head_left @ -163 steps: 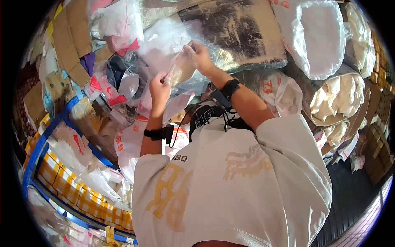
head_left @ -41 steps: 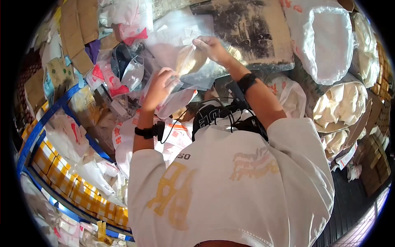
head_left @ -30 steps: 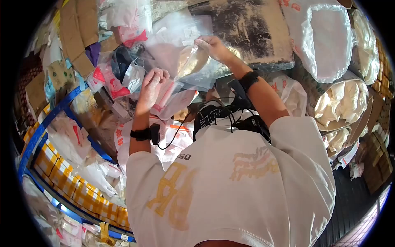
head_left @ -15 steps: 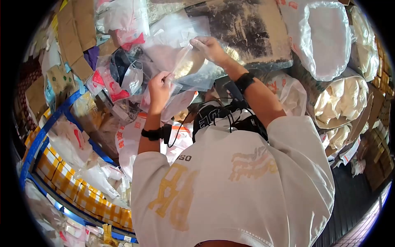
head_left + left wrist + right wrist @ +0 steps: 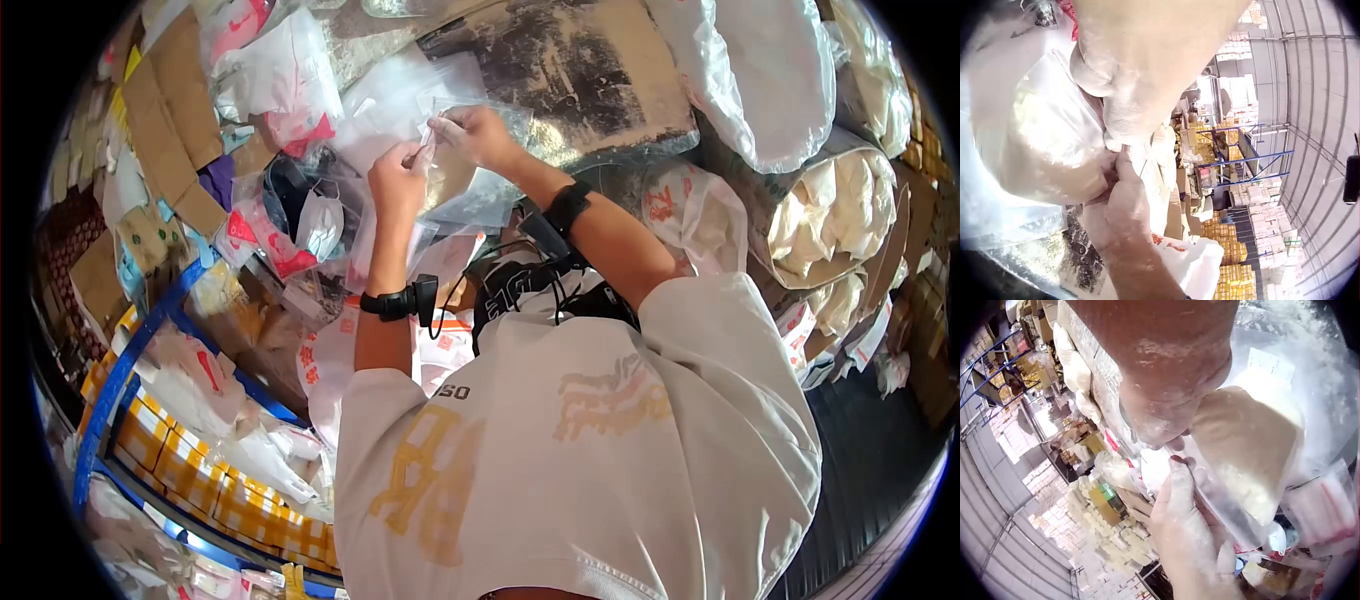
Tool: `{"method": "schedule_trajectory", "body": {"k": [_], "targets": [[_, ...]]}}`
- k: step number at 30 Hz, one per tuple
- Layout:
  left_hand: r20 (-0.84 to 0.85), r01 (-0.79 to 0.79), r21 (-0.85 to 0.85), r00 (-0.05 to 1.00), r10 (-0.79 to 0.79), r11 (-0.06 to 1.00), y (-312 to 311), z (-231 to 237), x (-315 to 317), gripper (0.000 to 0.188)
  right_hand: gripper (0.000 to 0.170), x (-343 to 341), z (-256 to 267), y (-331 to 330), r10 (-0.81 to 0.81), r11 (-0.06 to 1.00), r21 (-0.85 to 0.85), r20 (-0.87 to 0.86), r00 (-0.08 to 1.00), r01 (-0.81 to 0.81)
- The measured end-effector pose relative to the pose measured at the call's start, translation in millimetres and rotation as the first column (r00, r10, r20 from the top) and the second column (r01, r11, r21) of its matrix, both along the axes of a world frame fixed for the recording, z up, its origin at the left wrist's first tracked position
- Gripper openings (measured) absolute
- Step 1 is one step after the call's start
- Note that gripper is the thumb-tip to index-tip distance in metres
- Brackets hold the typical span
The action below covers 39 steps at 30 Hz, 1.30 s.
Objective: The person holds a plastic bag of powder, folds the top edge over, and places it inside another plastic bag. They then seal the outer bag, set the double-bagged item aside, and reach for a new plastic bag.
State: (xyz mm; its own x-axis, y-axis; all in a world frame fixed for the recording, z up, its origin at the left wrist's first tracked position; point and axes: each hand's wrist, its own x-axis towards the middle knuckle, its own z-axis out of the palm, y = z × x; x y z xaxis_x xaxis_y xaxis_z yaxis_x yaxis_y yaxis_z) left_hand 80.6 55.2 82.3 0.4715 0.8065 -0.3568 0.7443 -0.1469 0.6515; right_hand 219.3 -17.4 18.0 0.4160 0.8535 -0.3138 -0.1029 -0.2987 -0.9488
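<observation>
Both hands are at the top edge of a clear plastic bag with pale powder in its lower part. My left hand pinches that edge between thumb and curled fingers. Close by, my right hand pinches the same edge. In the right wrist view the bag hangs tilted below the fingers, its powder lying toward the bottom. White dust coats the fingers of both hands. Flat clear bags lie beneath and behind; one bears a white printed label.
A dusty dark-and-tan slab lies beyond the hands. Clear packages with pink and dark contents crowd the left, beside a blue metal frame. A large plastic-lined sack and an open carton of cream packets stand at right.
One second ago my left hand was off the bag. It returned to the top edge, and now both hands have come close together along it. The head view has shifted slightly.
</observation>
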Motion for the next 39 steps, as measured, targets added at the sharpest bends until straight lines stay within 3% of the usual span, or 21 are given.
{"method": "schedule_trajectory", "body": {"k": [3,6,9,12,17,18,19,21,22,23,26,29,30,33,34,36,39], "targets": [[0.033,0.009,-0.033,0.999,-0.008,0.999,0,-5,-12,0.018,0.034,-1,-6,2,0.002,0.998,-0.059,0.008,1.000,-0.002],[0.124,-0.003,-0.056,0.992,0.010,0.998,-6,-19,-42,0.016,0.036,-5,-8,2,-0.071,0.995,-0.077,-0.153,0.986,0.060],[0.128,0.028,-0.038,0.992,-0.023,0.999,-13,-20,-71,0.015,0.036,-5,-6,3,-0.078,0.992,-0.115,-0.176,0.981,0.058],[0.136,0.013,-0.055,0.991,-0.005,0.998,-23,1,-90,0.015,0.036,-5,-3,2,-0.043,0.997,-0.075,-0.202,0.978,0.029],[0.177,-0.042,-0.056,0.983,0.052,0.998,-28,2,-122,0.014,0.034,-14,15,3,0.002,0.997,0.076,-0.091,0.996,0.005],[0.153,0.007,0.003,0.988,-0.007,1.000,-25,-1,-135,0.015,0.033,-16,21,5,0.022,0.994,0.112,-0.060,0.998,-0.015],[0.215,-0.032,-0.023,0.976,0.037,0.999,-26,-4,-146,0.013,0.032,-19,27,5,0.038,0.989,0.145,-0.027,0.999,-0.034],[0.343,-0.095,-0.092,0.931,0.121,0.991,-33,-15,-164,0.012,0.031,-28,65,5,0.079,0.967,0.248,-0.056,0.995,-0.062],[0.297,-0.129,-0.117,0.942,0.159,0.985,-39,-23,-168,0.022,0.031,-31,79,5,0.144,0.943,0.289,0.091,0.985,-0.165],[0.230,-0.025,-0.044,0.972,0.034,0.999,-41,-26,-164,0.030,0.030,-31,98,5,0.200,0.910,0.312,0.241,0.950,-0.271],[0.324,0.123,-0.049,0.941,-0.101,0.991,-41,4,-108,0.038,0.033,-40,174,-1,0.203,0.919,0.324,0.105,0.973,-0.227],[0.490,0.213,-0.111,0.862,-0.133,0.971,-25,55,-50,0.045,0.036,-31,259,-11,0.078,0.986,0.167,-0.297,0.952,-0.029],[0.526,0.245,-0.128,0.838,-0.144,0.961,-24,69,-35,0.048,0.037,-25,273,-14,0.055,0.974,0.224,-0.404,0.913,0.040],[0.603,0.311,-0.177,0.784,-0.147,0.934,-34,103,-9,0.055,0.036,-2,324,-28,-0.043,0.964,0.228,-0.374,0.926,0.137],[0.619,0.320,-0.205,0.775,-0.131,0.925,-44,109,-8,0.058,0.036,13,329,-36,-0.001,0.965,0.240,-0.404,0.915,0.107],[0.667,0.308,-0.328,0.745,-0.012,0.893,-71,109,-11,0.063,0.035,35,331,-69,0.064,0.982,0.186,-0.144,0.988,-0.037],[0.775,0.392,-0.542,0.576,0.261,0.743,-105,80,-6,0.061,0.069,46,321,-125,0.305,0.918,0.193,0.218,0.927,-0.348]]}}
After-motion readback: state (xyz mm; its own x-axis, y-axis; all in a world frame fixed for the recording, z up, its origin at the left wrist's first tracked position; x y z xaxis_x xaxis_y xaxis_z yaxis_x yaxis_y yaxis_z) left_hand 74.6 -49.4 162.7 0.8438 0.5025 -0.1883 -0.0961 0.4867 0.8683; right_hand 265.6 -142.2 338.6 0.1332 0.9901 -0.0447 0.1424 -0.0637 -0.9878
